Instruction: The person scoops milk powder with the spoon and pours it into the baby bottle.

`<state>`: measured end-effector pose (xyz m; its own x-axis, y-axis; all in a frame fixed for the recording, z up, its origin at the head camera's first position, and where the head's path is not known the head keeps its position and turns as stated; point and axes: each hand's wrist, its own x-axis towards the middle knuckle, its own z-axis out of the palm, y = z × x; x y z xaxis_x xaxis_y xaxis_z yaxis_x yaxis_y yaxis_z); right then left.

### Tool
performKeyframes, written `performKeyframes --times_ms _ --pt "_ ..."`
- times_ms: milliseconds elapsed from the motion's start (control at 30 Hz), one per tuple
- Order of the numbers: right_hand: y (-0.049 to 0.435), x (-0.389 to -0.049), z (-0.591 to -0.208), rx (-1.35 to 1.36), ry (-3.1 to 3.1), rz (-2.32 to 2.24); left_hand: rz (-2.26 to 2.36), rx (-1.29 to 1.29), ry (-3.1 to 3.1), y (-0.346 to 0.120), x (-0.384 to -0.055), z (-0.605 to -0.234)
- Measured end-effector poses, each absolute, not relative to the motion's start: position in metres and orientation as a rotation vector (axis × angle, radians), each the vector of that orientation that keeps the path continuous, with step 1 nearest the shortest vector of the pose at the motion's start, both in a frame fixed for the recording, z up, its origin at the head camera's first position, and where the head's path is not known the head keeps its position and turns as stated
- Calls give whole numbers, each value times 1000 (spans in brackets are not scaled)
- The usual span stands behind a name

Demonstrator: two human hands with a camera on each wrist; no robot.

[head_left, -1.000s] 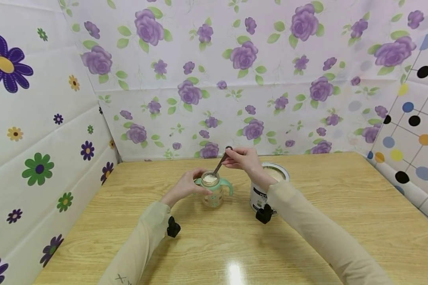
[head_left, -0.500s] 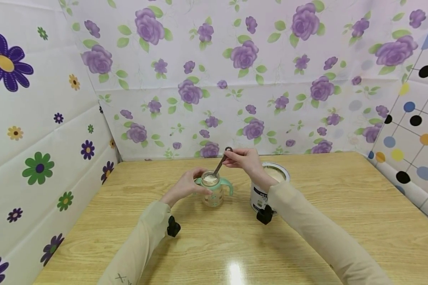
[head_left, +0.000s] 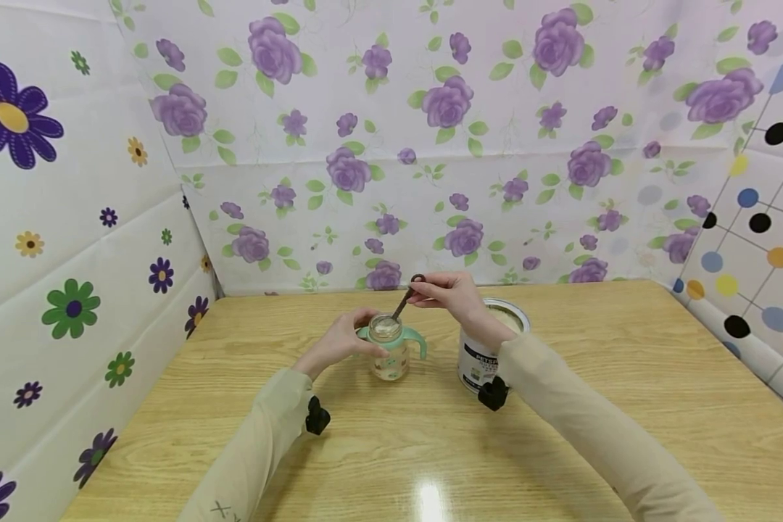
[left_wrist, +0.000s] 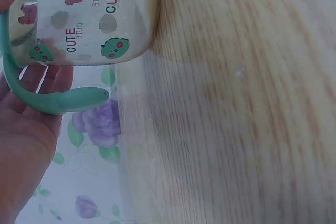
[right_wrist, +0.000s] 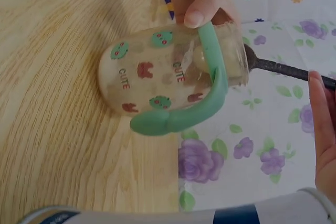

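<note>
A clear baby bottle (head_left: 389, 362) with a green collar and two green handles stands uncapped on the wooden table. My left hand (head_left: 344, 339) grips it around the neck from the left. Printed figures and the word CUTE show on its wall in the left wrist view. My right hand (head_left: 452, 296) pinches a dark spoon (head_left: 403, 303) near its ringed end. The spoon slants down into the bottle's mouth, and pale powder shows around its bowl. In the right wrist view the spoon's handle (right_wrist: 283, 70) leads into the neck, its bowl partly hidden.
Right of the bottle stands a large white tin (head_left: 475, 359) without a lid, pale powder (head_left: 510, 317) inside. My right forearm passes over its front. Behind the wooden table (head_left: 594, 406) hangs a flowered cloth (head_left: 404, 196), with patterned sheets at both sides.
My right hand and the spoon have dipped slightly. The white heap at the bottle's mouth looks lower than before. My left hand keeps its hold on the bottle.
</note>
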<state>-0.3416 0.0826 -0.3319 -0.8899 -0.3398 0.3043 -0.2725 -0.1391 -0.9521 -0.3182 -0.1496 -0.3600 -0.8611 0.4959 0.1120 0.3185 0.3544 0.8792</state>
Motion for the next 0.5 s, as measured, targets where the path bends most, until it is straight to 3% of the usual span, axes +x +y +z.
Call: performKeyframes --times_ms 500 --pt "91 -339 -331 -977 2001 -2100 1500 734 2456 -149 -318 -359"
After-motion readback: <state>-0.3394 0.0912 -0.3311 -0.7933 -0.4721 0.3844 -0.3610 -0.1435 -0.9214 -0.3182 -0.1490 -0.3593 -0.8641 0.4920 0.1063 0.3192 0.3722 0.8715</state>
